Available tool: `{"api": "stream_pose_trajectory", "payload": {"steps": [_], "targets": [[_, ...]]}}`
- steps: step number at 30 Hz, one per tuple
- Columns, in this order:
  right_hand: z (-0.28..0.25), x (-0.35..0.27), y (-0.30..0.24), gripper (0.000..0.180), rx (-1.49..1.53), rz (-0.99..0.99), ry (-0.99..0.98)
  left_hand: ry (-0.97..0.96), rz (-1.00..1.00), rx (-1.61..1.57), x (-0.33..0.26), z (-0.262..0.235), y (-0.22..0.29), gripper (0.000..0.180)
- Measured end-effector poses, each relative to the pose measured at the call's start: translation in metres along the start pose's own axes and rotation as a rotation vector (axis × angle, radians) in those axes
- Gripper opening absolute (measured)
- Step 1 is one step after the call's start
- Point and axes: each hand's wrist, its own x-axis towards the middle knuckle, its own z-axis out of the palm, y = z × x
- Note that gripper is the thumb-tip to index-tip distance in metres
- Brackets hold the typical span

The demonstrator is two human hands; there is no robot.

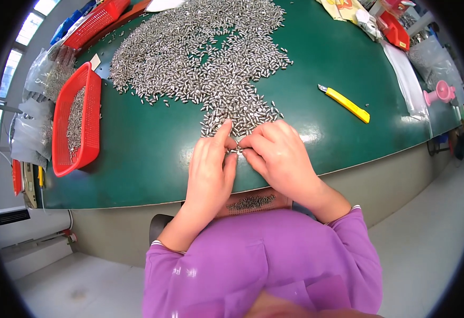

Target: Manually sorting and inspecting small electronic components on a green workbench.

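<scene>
A big heap of small, shiny metal parts with pointed ends (232, 100) spreads over the green table and narrows toward me. At its near end my left hand (210, 164) and my right hand (282, 156) meet, with thumbs and forefingers drawn together. Between the fingertips lie a few of the small metal parts (235, 150), partly hidden by the fingers. Both hands are closed in a pinch at them. Just below the table edge, between my forearms, shows a pinkish basket (226, 210) with more small dark metal parts (253, 202) in it.
On the left stands a red plastic basket (93, 122) holding metal parts. A yellow utility knife (347, 104) lies to the right. Clear plastic bags (32, 127) line the far left. A pink tape-dispenser-like object (440, 93) and a red bin (394, 31) stand at the right.
</scene>
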Motion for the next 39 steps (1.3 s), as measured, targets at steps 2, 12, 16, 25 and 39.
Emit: {"api": "stream_pose_trajectory", "payload": {"steps": [2, 12, 16, 25, 39], "targets": [[0.001, -0.004, -0.001, 0.016, 0.039, 0.009, -0.004, 0.003, 0.005, 0.010, -0.002, -0.002, 0.002, 0.071], [-0.003, -0.006, -0.005, 0.019, 0.123, 0.012, -0.049, 0.020, -0.010, -0.017, -0.010, -0.002, 0.000, 0.070], [-0.003, -0.006, -0.008, 0.018, 0.145, 0.039, -0.011, 0.036, 0.028, -0.005, -0.011, -0.003, 0.000, 0.068], [-0.004, -0.004, -0.007, 0.016, 0.122, 0.031, -0.042, 0.043, 0.017, 0.014, -0.013, -0.003, -0.001, 0.067], [0.002, 0.001, -0.009, 0.018, 0.086, 0.006, -0.047, 0.096, -0.023, 0.128, -0.015, -0.007, 0.002, 0.063]]}}
